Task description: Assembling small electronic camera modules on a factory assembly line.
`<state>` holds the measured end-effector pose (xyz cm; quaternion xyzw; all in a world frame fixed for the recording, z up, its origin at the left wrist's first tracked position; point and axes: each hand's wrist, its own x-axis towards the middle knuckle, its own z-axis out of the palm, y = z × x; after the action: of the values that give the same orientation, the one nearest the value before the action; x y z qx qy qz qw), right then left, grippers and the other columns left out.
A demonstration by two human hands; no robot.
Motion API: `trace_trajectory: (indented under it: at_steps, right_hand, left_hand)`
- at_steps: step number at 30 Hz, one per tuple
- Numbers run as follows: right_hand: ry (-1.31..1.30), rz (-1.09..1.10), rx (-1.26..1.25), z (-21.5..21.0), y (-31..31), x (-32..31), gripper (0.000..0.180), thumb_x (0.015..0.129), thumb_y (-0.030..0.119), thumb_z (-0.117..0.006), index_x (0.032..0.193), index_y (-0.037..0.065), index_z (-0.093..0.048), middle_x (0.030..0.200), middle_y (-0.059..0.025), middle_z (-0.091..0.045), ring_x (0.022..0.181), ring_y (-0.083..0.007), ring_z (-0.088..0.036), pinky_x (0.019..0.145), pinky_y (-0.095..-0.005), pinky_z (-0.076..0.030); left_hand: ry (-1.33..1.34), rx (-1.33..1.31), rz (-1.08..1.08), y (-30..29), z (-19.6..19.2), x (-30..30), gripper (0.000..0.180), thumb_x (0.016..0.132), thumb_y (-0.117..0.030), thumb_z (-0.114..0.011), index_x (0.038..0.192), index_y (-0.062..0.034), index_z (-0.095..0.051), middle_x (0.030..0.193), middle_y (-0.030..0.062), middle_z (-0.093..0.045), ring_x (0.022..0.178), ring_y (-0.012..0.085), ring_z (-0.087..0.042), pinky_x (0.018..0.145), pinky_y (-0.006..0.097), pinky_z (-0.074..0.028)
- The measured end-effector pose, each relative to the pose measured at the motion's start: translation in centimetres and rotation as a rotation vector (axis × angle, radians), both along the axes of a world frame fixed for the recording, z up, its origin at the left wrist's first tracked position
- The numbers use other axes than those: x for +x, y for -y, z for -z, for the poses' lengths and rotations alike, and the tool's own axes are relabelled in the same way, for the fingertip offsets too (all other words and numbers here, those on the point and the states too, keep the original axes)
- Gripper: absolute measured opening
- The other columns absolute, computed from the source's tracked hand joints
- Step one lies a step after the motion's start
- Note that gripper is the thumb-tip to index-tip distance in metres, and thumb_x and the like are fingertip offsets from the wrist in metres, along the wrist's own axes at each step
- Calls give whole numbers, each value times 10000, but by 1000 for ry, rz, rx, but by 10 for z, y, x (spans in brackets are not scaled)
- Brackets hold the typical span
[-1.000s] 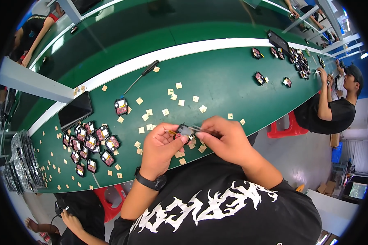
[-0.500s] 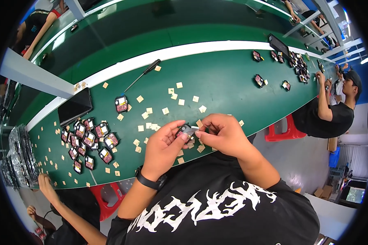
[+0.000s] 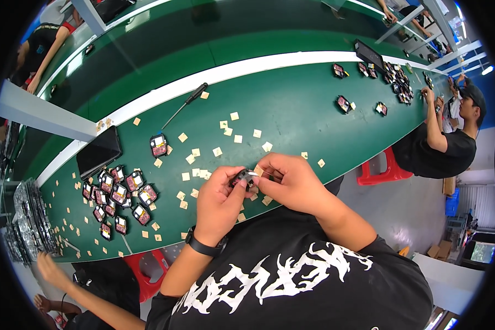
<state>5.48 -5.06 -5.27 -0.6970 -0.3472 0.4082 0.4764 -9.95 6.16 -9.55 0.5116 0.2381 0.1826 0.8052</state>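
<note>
My left hand [image 3: 220, 201] is closed around a small black electronic module [image 3: 241, 178], gripping it between thumb and fingers over the table's near edge. Its underside and much of its face are covered by the fingers. My right hand [image 3: 294, 179] meets it from the right in a pinch. At those fingertips shows a small beige square [image 3: 258, 171], with a pale sliver against the module. A similar module with a red and white face [image 3: 158, 145] lies alone beyond my left hand, close to the tip of a black-handled screwdriver [image 3: 187, 103].
Several like modules [image 3: 119, 193] are heaped at the left, beside a black tray [image 3: 100, 152]. Beige squares [image 3: 217, 152] lie scattered over the green table [image 3: 291, 99]. More modules [image 3: 397, 82] sit at the far right, near another person. A co-worker's hand [image 3: 52, 272] is at lower left.
The right fingertips have come slightly left, closer against the module, which now looks more tilted and covered. The co-worker's hand at lower left has moved down and left, off the table edge.
</note>
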Motion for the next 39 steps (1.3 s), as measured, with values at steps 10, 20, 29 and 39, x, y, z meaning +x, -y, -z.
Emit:
trace_trajectory:
  at_steps: [10,20,29,39]
  right_hand:
    - [116,-51,12,8,0,-3,121,914,30,-696,1000,-32,-636,798,-75,-713,664,-55,-639,554,-222,-485]
    - [183,-5,-27,-1,-3,-6,80,895,29,-743,922,-41,-716,798,-71,-726,658,-76,-646,571,-239,-497]
    - [288,45,30,6,-6,-16,96,876,68,-761,941,-3,-761,831,-123,-713,677,-215,-676,608,-325,-514]
    - [4,148,-22,26,-12,-14,158,836,64,-827,865,-22,-698,762,-17,-577,670,-105,-591,570,-279,-452]
  left_hand:
    - [-49,39,-20,2,3,0,173,1015,51,-537,1184,56,-572,1062,104,-693,952,141,-705,854,284,-604]
    - [-40,56,8,1,8,-1,128,1014,70,-507,1137,38,-528,1110,108,-640,1031,163,-669,920,340,-609]
    - [-56,96,49,-2,10,-4,156,1048,33,-458,1198,30,-499,1168,131,-650,1080,176,-667,965,343,-584]
    - [4,83,51,-4,15,-9,182,1049,30,-450,1227,27,-485,1200,146,-650,1129,196,-656,968,355,-577]
